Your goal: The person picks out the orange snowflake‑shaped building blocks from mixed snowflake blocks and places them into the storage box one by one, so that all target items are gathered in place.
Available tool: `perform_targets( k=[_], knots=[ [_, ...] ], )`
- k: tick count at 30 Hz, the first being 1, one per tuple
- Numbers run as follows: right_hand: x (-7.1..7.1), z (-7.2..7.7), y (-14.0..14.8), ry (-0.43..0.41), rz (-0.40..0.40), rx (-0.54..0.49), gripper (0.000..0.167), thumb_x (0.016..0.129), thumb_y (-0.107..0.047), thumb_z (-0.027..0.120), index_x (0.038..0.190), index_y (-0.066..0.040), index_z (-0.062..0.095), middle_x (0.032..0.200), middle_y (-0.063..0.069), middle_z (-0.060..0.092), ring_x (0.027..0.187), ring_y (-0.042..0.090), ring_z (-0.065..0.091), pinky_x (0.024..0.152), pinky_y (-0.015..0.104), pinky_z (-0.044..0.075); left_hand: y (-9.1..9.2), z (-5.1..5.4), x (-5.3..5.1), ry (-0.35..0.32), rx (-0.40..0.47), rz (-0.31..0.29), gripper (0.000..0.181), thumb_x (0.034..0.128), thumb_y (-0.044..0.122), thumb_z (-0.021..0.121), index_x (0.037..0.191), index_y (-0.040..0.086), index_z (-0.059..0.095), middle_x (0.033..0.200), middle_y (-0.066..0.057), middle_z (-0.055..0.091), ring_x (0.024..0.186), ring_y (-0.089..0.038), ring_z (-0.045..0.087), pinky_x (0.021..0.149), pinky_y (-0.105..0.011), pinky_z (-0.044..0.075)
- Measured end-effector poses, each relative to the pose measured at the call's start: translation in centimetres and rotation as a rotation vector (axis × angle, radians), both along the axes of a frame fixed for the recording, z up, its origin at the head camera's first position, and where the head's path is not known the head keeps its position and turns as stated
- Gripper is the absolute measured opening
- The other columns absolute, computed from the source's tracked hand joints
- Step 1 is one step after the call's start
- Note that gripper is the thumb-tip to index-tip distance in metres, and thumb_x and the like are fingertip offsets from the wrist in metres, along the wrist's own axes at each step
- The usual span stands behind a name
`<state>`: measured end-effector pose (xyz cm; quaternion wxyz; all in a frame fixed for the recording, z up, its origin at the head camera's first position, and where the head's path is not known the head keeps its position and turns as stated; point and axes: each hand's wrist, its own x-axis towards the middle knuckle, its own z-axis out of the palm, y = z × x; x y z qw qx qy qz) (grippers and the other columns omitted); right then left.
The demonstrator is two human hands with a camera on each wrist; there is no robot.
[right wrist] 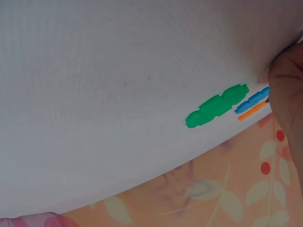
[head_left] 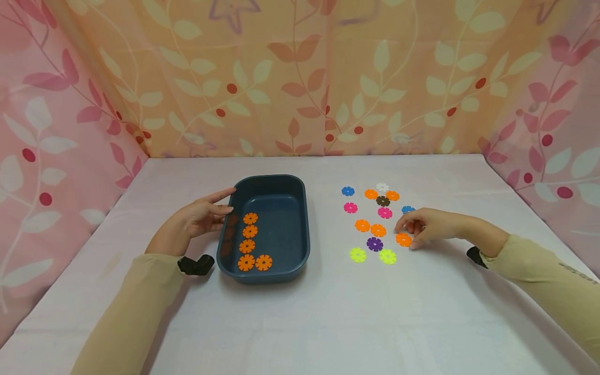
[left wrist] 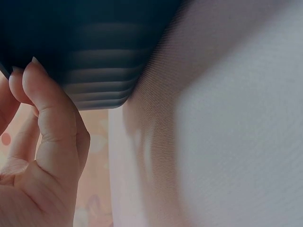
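A dark blue rectangular tray [head_left: 286, 208] stands left of the middle. My left hand [head_left: 200, 217] is at its left side, fingers extended, the fingertips touching the rim; in the left wrist view the thumb [left wrist: 52, 113] lies against the wall. Inside, several orange notched plastic discs [head_left: 250, 219] form an L along the left and near sides. At the right, my right hand [head_left: 433, 226] reaches down with curled fingers, thumb and forefinger at the edges of an orange disc [head_left: 403, 239]. A blue disc [head_left: 408, 209] is partly covered by that hand.
Between the tray and my right hand lie loose discs: blue [head_left: 348, 191], white [head_left: 382, 187], brown [head_left: 383, 201], pink [head_left: 350, 208], purple [head_left: 374, 244], yellow [head_left: 358, 254] and several orange [head_left: 362, 225]. A green disc [right wrist: 218, 106] shows in the right wrist view. Floral cloth [head_left: 300, 78] hangs behind the white table.
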<state>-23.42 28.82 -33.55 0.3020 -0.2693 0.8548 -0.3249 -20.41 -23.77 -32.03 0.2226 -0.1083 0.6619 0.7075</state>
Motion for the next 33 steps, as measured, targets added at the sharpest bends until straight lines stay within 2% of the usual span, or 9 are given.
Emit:
perform_targets(
  k=[9,16,23,28,33],
  knots=[
    [0.1,-0.2,-0.4,0.026,-0.022,0.054,0.031,0.081,-0.009,0.078,0.109,-0.003,0.065,0.086,0.006,0.048,0.08,0.022,0.046,0.064,0.023,0.041,0.0,0.0,0.0,-0.002,-0.008,0.004,0.07,0.0981,0.002,0.054,0.156,0.022,0.021,0.097,-0.001,0.056,0.079,-0.015,0.058,0.074,-0.028,0.052],
    [0.4,-0.1,-0.9,0.041,-0.043,0.07,0.027,0.08,-0.005,0.078,0.103,-0.002,0.062,0.085,0.006,0.047,0.08,0.022,0.044,0.064,0.023,0.04,0.1,0.0,0.1,0.001,-0.004,0.011,0.07,0.0976,0.0,0.054,0.156,0.022,0.021,0.092,0.001,0.057,0.079,-0.015,0.059,0.074,-0.028,0.052],
    [0.8,-0.1,-1.3,0.099,-0.061,0.086,0.026,0.079,-0.003,0.078,0.094,-0.004,0.056,0.083,0.004,0.049,0.08,0.022,0.047,0.066,0.025,0.043,0.1,0.0,0.1,0.002,0.006,0.009,0.07,0.0981,0.0,0.053,0.156,0.022,0.021,0.093,0.0,0.058,0.079,-0.015,0.06,0.074,-0.028,0.052],
    [1.1,0.4,-1.5,0.061,-0.122,0.088,0.02,0.082,-0.002,0.074,0.093,-0.003,0.057,0.079,0.004,0.052,0.076,0.021,0.049,0.065,0.025,0.045,0.1,0.0,0.1,0.004,0.005,0.01,0.07,0.0982,-0.001,0.052,0.156,0.022,0.021,0.093,0.0,0.057,0.08,-0.016,0.06,0.074,-0.028,0.052],
    [1.3,1.1,-1.7,-0.031,-0.182,0.069,0.014,0.087,-0.004,0.069,0.096,0.001,0.059,0.074,0.004,0.055,0.073,0.021,0.054,0.067,0.026,0.049,0.1,-0.1,0.1,0.005,0.005,0.012,0.07,0.0978,0.0,0.053,0.156,0.022,0.022,0.094,0.0,0.057,0.079,-0.016,0.059,0.074,-0.028,0.052]
  ],
)
